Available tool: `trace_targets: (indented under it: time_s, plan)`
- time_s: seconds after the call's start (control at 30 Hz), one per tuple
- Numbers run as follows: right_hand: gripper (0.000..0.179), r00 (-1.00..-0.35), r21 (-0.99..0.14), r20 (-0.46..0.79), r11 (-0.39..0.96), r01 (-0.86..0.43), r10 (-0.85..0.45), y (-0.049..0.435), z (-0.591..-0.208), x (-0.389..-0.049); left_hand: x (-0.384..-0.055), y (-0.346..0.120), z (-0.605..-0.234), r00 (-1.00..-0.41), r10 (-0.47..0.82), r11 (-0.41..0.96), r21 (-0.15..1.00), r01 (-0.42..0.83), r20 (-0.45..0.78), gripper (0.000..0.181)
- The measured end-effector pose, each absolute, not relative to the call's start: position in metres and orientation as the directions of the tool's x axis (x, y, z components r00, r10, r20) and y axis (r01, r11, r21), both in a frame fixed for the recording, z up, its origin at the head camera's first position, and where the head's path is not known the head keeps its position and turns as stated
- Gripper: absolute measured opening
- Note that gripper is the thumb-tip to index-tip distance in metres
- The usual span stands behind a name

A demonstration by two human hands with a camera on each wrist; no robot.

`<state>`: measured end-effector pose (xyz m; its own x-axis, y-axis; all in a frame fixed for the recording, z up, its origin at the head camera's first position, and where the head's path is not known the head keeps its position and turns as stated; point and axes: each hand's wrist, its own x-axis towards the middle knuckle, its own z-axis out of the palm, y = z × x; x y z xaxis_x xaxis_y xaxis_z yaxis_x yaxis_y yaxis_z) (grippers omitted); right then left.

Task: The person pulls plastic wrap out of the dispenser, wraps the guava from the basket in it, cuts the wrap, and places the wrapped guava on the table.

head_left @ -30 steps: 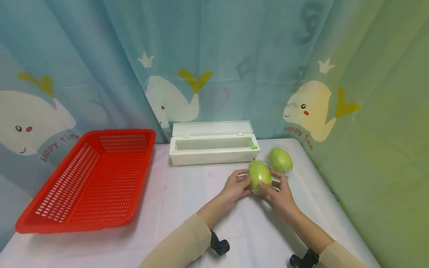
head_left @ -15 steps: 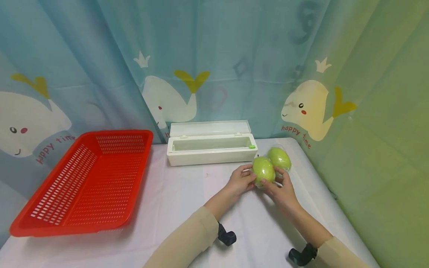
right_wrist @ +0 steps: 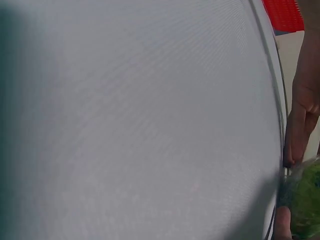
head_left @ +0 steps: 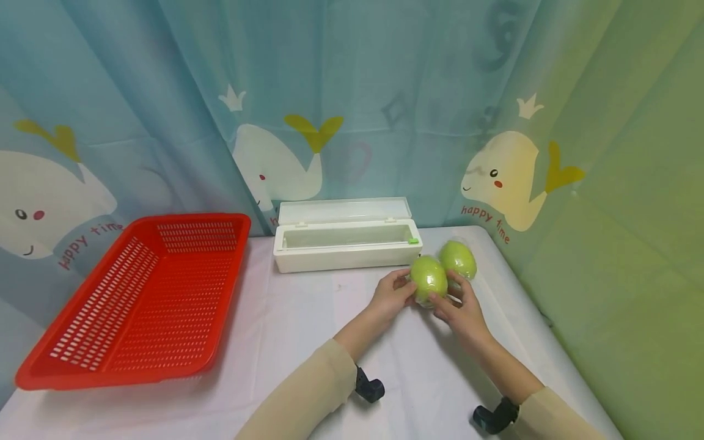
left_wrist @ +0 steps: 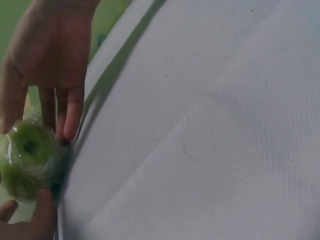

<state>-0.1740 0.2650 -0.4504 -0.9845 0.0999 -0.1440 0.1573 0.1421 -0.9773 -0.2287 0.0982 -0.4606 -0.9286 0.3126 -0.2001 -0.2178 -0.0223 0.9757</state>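
A green fruit (head_left: 429,278) wrapped in clear film is held between my two hands. My left hand (head_left: 389,293) grips its left side, and my right hand (head_left: 463,307) grips its right side. In the left wrist view the fruit (left_wrist: 30,150) shows a dark spot and crinkled film, with the right hand (left_wrist: 52,55) above it and left fingertips (left_wrist: 44,200) below. At the right wrist view's edge, only part of the fruit (right_wrist: 306,200) shows. A second wrapped green fruit (head_left: 458,259) lies just behind the held one on the white cloth.
At the back stands a long white film dispenser (head_left: 346,253) with its lid raised and a green slider on its front edge. On the left is a red perforated basket (head_left: 220,342). A patterned curtain (head_left: 385,153) hangs behind the white-covered table (head_left: 308,336).
The held fruit and both hands have shifted slightly toward the back, closer to the second fruit. The held fruit has also turned a little. Both hands keep their hold.
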Motion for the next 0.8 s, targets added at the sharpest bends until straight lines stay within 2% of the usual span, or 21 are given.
trace_targets:
  time_s: [0.17,0.3,0.37,0.47,0.57,0.63,0.7,0.8]
  plan:
    - [0.081,-0.988,-0.959,-0.126,0.243,0.145,0.093,0.269,-0.449,-0.170,-0.222,0.080,-0.452,-0.929,0.291,0.041,0.973,-0.229,-0.230,0.047]
    - [0.076,-0.994,-0.941,-0.047,0.329,0.077,0.096,0.271,-0.445,-0.164,-0.215,0.050,-0.438,-0.929,0.312,0.045,0.980,-0.193,-0.198,0.048]
    - [0.074,-0.996,-0.927,0.019,0.375,0.015,0.087,0.271,-0.442,-0.161,-0.211,0.030,-0.430,-0.932,0.337,0.092,0.990,-0.105,-0.131,0.049]
    - [0.071,-0.983,-0.860,0.178,0.492,-0.133,0.044,0.271,-0.439,-0.159,-0.202,-0.001,-0.419,-0.927,0.375,0.237,0.965,0.116,0.019,0.051]
    - [0.071,-0.938,-0.732,0.346,0.616,-0.290,-0.030,0.272,-0.436,-0.159,-0.189,-0.029,-0.407,-0.903,0.407,0.384,0.872,0.303,0.135,0.054]
    - [0.073,-0.892,-0.630,0.443,0.676,-0.383,-0.092,0.273,-0.434,-0.162,-0.182,-0.045,-0.397,-0.899,0.400,0.457,0.811,0.366,0.180,0.055]
    - [0.074,-0.857,-0.539,0.489,0.715,-0.444,-0.163,0.273,-0.429,-0.166,-0.177,-0.062,-0.387,-0.895,0.383,0.545,0.727,0.418,0.228,0.056]
    - [0.075,-0.833,-0.426,0.481,0.758,-0.494,-0.272,0.271,-0.418,-0.170,-0.173,-0.086,-0.377,-0.876,0.360,0.682,0.550,0.483,0.322,0.057]
